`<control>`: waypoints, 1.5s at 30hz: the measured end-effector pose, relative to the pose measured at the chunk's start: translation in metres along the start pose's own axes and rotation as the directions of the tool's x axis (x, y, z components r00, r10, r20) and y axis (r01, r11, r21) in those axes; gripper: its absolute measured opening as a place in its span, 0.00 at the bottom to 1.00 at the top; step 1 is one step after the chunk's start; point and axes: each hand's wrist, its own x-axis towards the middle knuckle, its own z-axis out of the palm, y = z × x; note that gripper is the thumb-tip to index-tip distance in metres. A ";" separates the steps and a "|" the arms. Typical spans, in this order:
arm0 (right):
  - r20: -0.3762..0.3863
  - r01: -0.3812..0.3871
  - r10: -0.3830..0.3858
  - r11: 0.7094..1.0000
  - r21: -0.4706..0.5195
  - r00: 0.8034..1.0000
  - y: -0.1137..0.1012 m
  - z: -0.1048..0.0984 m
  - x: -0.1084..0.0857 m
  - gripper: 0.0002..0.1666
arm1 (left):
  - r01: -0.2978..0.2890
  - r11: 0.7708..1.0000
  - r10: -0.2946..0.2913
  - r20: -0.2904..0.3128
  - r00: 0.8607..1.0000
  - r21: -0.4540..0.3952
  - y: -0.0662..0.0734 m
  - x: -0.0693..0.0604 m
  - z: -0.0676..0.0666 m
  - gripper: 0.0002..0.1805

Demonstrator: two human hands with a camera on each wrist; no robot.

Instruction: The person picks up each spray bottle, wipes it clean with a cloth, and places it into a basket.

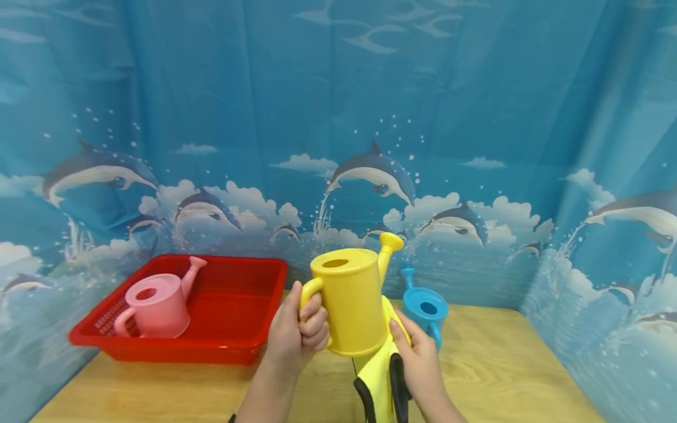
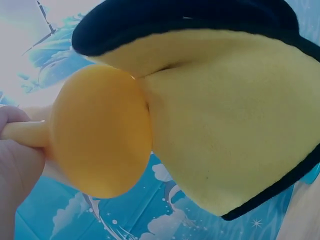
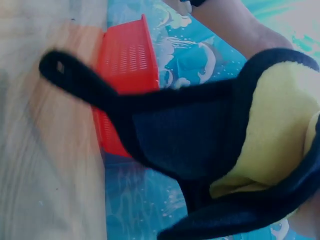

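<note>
Held up above the table is a yellow watering can (image 1: 353,305), its spout toward the back right. My left hand (image 1: 304,329) grips its handle, fingers curled round it. A yellow cloth with black edging (image 1: 376,376) lies against the can's right side and hangs below it. My right hand (image 1: 420,355) pinches this cloth at the can's side. The left wrist view shows the can's round base (image 2: 100,135) touching the cloth (image 2: 235,115). In the right wrist view the cloth's dark edge and loop (image 3: 75,75) hang loose; most of the right hand is hidden there.
On the left a red plastic basket (image 1: 238,348) holds a pink watering can (image 1: 158,308). A blue watering can (image 1: 423,305) stands on the wooden table (image 1: 492,364) behind my right hand. A blue dolphin-print curtain (image 1: 328,106) closes off the back and sides.
</note>
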 end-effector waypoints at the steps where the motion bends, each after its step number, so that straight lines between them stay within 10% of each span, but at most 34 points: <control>1: 0.018 -0.026 0.026 0.999 0.023 1.000 0.000 -0.001 0.002 0.22 | 0.000 1.000 0.000 0.011 1.000 -0.005 -0.001 0.000 0.000 0.29; 7: 0.060 -0.100 0.093 0.987 0.126 0.994 -0.005 -0.005 0.009 0.25 | 0.002 0.999 -0.002 0.023 1.000 -0.038 -0.005 0.001 -0.001 0.30; 24: -0.138 -0.132 0.149 0.983 0.125 0.979 -0.021 -0.023 0.045 0.32 | -0.015 0.995 0.030 0.158 0.987 -0.095 -0.023 0.008 0.002 0.25; 37: -0.149 0.091 -0.106 0.990 -0.105 0.983 -0.007 -0.016 0.038 0.25 | -0.043 0.998 0.048 0.107 0.993 -0.053 -0.023 0.007 0.001 0.26; 45: -0.031 0.155 -0.161 0.977 -0.148 0.986 0.001 -0.018 0.027 0.23 | -0.069 0.997 0.073 0.103 0.992 -0.039 -0.020 0.007 0.001 0.25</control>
